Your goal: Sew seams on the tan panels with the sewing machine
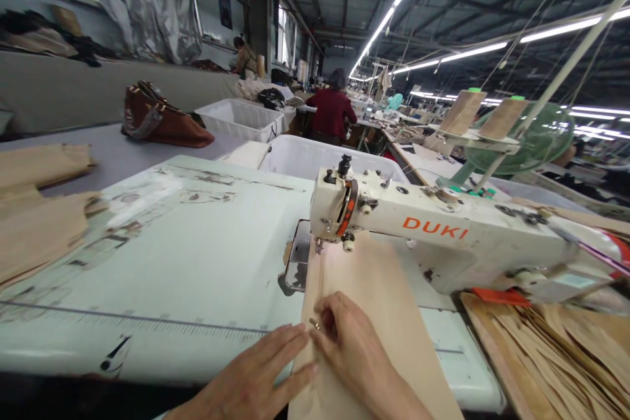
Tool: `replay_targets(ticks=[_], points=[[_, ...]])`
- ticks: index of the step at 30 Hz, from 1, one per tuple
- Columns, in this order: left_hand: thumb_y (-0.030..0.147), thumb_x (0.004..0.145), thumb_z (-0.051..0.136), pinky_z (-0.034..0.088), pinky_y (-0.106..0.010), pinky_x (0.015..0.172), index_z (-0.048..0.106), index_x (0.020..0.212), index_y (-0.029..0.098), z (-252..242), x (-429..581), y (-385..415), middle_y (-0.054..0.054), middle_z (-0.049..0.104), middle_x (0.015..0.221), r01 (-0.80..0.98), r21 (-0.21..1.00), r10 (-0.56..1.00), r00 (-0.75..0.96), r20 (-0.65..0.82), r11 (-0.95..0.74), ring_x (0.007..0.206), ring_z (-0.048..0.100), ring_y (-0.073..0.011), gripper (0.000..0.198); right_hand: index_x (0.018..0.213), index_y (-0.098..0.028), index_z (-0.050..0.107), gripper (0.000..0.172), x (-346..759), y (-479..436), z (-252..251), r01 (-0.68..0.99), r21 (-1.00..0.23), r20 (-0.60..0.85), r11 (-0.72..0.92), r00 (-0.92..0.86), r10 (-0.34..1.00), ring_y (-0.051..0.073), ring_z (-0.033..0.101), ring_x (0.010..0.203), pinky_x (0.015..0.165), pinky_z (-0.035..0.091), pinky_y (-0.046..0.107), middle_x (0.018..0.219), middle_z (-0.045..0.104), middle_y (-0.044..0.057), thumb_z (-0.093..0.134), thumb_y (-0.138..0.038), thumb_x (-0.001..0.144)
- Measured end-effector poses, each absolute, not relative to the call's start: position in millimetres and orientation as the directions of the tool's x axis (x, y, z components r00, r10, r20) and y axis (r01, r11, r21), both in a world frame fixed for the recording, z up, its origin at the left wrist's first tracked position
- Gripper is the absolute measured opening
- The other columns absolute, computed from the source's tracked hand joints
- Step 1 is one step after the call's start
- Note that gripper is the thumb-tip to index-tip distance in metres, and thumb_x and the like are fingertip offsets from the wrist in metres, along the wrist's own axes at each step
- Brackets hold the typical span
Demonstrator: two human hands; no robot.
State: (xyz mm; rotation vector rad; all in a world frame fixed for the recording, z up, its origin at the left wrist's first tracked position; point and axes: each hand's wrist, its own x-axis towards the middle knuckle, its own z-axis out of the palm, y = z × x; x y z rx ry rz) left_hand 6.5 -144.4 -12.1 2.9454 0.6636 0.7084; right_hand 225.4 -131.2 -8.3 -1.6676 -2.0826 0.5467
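A long beige panel (378,289) of fabric or leather runs under the head of a sewing machine (394,216) and down over the table's front edge. Along its left side is a narrow lengthwise strip (322,275) leading to the presser foot (319,246). My right hand (349,335) rests on the panel with thumb and forefinger pinched on a small metal piece that looks like a zipper pull (315,323). My left hand (260,367) lies at the panel's left edge, fingers stretched out, fingertips close to the right thumb.
Beige pieces (39,230) lie at the left of the pale green table (221,262). Behind are a brown handbag (162,118) and white bins (241,118). At right is a board with beige strips (556,354), below thread cones (502,119) and a green fan (531,141). People work farther back.
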Motion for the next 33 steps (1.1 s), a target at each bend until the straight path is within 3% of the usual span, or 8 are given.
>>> replay_targets(ticks=[5,11,14,18,21,26,30,33], points=[[0.022,0.093,0.054,0.045,-0.037,0.107,0.047,0.138,0.019,-14,13,-137,-0.016,0.058,0.131,0.366,0.104,0.376,0.839,0.393,-0.925,0.124,0.053,-0.0279,0.046,0.096,-0.020,0.051,0.025,203,-128,-18,0.897,-0.412,0.087,0.161,-0.137,0.987,0.019,0.063,0.070,0.061,0.045,0.027,0.086,0.062,0.003,0.051,-0.004,0.077],[0.015,0.087,0.061,0.048,-0.037,0.103,0.043,0.139,0.021,-67,14,-134,-0.017,0.039,0.150,0.396,0.009,0.335,0.764,0.551,-0.918,0.139,0.037,-0.0322,0.055,0.097,-0.019,0.050,0.021,211,-136,-14,0.910,-0.389,0.130,0.145,-0.102,0.986,0.019,0.062,0.069,0.059,0.048,0.028,0.093,0.056,0.006,0.044,-0.005,0.083],[0.002,0.083,0.059,0.041,-0.040,0.110,0.044,0.136,0.021,-69,13,-137,-0.015,0.046,0.146,0.404,0.042,0.374,0.796,0.476,-0.914,0.140,0.035,-0.0286,0.059,0.091,-0.020,0.052,0.020,225,-139,-8,0.847,-0.460,0.229,0.267,-0.178,0.957,0.018,0.062,0.081,0.074,0.053,0.030,0.094,0.056,0.006,0.038,-0.006,0.090],[-0.004,0.081,0.055,0.038,-0.037,0.112,0.048,0.131,0.023,-49,12,-135,-0.011,0.054,0.139,0.400,0.124,0.414,0.813,0.409,-0.908,0.136,0.041,-0.0246,0.058,0.127,-0.019,0.049,0.039,237,-141,-11,0.801,-0.342,0.325,0.492,-0.391,0.861,0.025,0.051,0.121,0.103,0.045,0.047,0.127,0.055,0.013,0.045,-0.008,0.090],[0.003,0.086,0.056,0.042,-0.034,0.109,0.049,0.133,0.024,-38,12,-128,-0.008,0.058,0.134,0.357,0.142,0.381,0.808,0.448,-0.923,0.129,0.049,-0.0234,0.052,0.138,-0.028,0.045,0.056,242,-140,-19,0.772,-0.265,0.290,0.578,-0.508,0.811,0.029,0.046,0.129,0.108,0.037,0.060,0.131,0.055,0.010,0.049,-0.008,0.086],[0.027,0.099,0.051,0.049,-0.032,0.101,0.048,0.136,0.022,-42,12,-118,-0.010,0.062,0.127,0.298,0.144,0.331,0.824,0.459,-0.943,0.122,0.055,-0.0234,0.038,0.117,-0.030,0.059,0.049,253,-139,-32,0.716,-0.328,0.316,0.616,-0.531,0.786,0.022,0.053,0.122,0.111,0.031,0.059,0.118,0.059,0.005,0.049,-0.003,0.077],[0.029,0.103,0.045,0.053,-0.030,0.097,0.055,0.129,0.032,-66,18,-113,-0.005,0.065,0.118,0.290,0.176,0.338,0.762,0.552,-0.941,0.116,0.057,-0.0209,0.028,0.093,-0.022,0.058,0.029,254,-137,-43,0.677,-0.343,0.394,0.651,-0.525,0.754,0.017,0.057,0.115,0.115,0.027,0.053,0.105,0.062,0.003,0.050,-0.003,0.073],[0.034,0.102,0.046,0.052,-0.030,0.099,0.063,0.117,0.030,-74,24,-114,-0.005,0.064,0.115,0.328,0.220,0.394,0.725,0.565,-0.919,0.118,0.056,-0.0218,0.023,0.091,-0.021,0.057,0.019,254,-136,-47,0.705,-0.330,0.435,0.628,-0.476,0.764,0.016,0.061,0.108,0.116,0.032,0.045,0.101,0.063,0.004,0.054,-0.009,0.077]])
